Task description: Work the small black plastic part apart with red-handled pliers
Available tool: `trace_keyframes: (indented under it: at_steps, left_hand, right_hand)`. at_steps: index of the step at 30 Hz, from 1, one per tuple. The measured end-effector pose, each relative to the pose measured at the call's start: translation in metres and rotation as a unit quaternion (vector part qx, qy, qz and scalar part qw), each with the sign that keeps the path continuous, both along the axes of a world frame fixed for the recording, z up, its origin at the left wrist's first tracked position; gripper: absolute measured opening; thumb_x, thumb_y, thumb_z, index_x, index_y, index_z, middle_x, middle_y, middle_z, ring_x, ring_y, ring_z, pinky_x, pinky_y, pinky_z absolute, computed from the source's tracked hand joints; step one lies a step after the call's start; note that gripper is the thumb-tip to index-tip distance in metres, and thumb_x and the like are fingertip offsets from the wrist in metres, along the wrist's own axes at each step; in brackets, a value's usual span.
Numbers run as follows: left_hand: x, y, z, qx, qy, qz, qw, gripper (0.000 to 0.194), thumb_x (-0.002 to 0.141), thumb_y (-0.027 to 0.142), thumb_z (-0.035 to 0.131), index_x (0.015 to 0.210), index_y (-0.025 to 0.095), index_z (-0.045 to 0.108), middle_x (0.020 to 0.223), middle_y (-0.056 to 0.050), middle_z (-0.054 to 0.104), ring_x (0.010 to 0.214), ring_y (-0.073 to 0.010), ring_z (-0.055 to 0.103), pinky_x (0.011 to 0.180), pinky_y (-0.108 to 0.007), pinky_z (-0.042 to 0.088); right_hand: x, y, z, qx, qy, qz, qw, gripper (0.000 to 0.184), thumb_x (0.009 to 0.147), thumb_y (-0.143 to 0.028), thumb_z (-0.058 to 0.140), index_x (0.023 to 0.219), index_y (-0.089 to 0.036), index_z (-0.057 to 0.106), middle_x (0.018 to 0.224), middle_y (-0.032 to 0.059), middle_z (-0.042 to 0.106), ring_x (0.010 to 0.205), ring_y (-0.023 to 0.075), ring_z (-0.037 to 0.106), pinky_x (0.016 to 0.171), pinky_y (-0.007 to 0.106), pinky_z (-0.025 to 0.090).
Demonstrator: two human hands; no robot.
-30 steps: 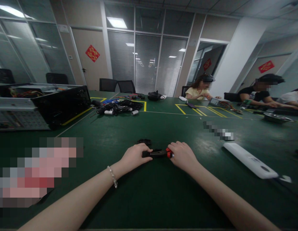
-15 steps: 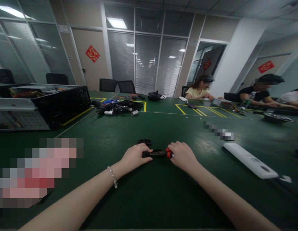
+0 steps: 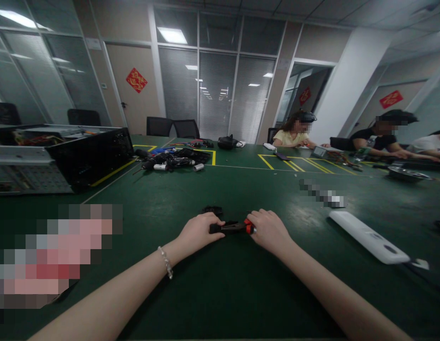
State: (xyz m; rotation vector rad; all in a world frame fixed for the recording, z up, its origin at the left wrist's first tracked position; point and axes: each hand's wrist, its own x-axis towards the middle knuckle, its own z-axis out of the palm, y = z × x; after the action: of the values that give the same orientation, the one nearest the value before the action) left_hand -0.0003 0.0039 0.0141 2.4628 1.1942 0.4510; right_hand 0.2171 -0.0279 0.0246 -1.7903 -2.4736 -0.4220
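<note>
In the middle of the green table, my right hand (image 3: 270, 228) is closed around the red-and-black handles of a pair of pliers (image 3: 237, 228). The dark jaws of the pliers point left, toward my left hand (image 3: 200, 233). Between thumb and fingers, my left hand pinches a small black part (image 3: 215, 228). The jaws meet or overlap the right end of this part; the exact contact is too dark to tell. Just beyond my left fingers lies another small black piece (image 3: 213, 210) on the table. A beaded bracelet circles my left wrist.
An opened computer case (image 3: 88, 158) stands at the left, with a blurred-out flat item (image 3: 60, 255) nearer me. Cables and a power drill (image 3: 149, 163) lie in a heap behind. On the right is a white power strip (image 3: 369, 239). Several people sit at the far right.
My hands, the pliers and the black part hold the same position. Across the table, the person in the yellow top has moved their hands a little. The view has shifted very slightly.
</note>
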Motion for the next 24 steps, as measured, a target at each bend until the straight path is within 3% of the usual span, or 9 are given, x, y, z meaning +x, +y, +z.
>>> trace_keyframes:
  at_steps: [24]
  left_hand:
    - [-0.0008,0.0021,-0.0044,0.015,-0.005,-0.007,1.000,0.033,0.072,0.040,0.056,0.102,0.026,0.057,0.100,-0.001,0.057,0.085,-0.0181,0.054,0.069,-0.028,0.042]
  right_hand:
    - [0.0004,0.0001,-0.0012,0.006,0.006,0.004,1.000,0.021,0.070,-0.021,0.047,0.087,-0.018,0.058,0.087,0.0045,0.060,0.078,0.0176,0.049,0.067,0.029,0.033]
